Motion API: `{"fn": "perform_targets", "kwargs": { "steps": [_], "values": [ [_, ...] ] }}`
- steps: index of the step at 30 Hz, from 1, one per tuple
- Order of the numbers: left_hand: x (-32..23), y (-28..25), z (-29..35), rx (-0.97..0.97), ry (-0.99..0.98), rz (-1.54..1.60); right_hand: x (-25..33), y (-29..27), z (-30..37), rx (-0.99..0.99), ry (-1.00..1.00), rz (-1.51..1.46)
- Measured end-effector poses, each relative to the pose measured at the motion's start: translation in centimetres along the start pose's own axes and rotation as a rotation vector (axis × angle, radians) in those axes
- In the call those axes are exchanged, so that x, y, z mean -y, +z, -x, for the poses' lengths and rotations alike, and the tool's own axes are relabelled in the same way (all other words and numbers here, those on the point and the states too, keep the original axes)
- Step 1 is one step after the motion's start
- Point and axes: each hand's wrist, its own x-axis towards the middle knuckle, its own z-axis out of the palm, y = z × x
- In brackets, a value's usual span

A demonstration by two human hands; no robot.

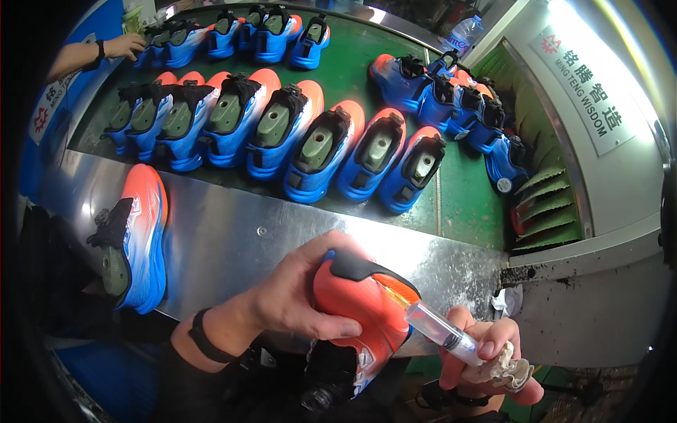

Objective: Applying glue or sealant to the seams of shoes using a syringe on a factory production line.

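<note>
Right grip (469, 374) pinches a clear tube (437, 328) with crumpled cloth (513, 372); the tube's long axis slants up-left toward the shoe (356, 299), its end at the sole edge. Left grip (293, 292) clasps that shoe over the worktop's (226, 204) near edge. More shoes (275, 134) stand beyond the far edge.

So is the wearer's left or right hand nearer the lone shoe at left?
Left. The left hand is right of the lone shoe, gripping another shoe; the right hand is farther right.
</note>
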Motion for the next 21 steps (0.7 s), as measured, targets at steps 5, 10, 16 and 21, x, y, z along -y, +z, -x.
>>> {"fn": "perform_targets", "kwargs": {
  "steps": [5, 10, 16, 21],
  "values": [
    [0.4, -0.1, 0.1, -0.044, -0.018, 0.02, -1.0, -0.5, 1.0, -0.01, -0.055, -0.148],
    [0.5, -0.4, 0.2, -0.078, -0.04, 0.04, -1.0, -0.6, 2.3, -0.047, -0.039, -0.145],
    [0.4, -0.4, 0.0, -0.189, -0.116, 0.091, -1.2, -0.7, 3.5, -0.111, 0.032, -0.088],
    [0.5, -1.2, 0.1, -0.184, -0.15, 0.072, -2.8, -1.4, 4.9, -0.108, -0.045, -0.054]
  ]
}}
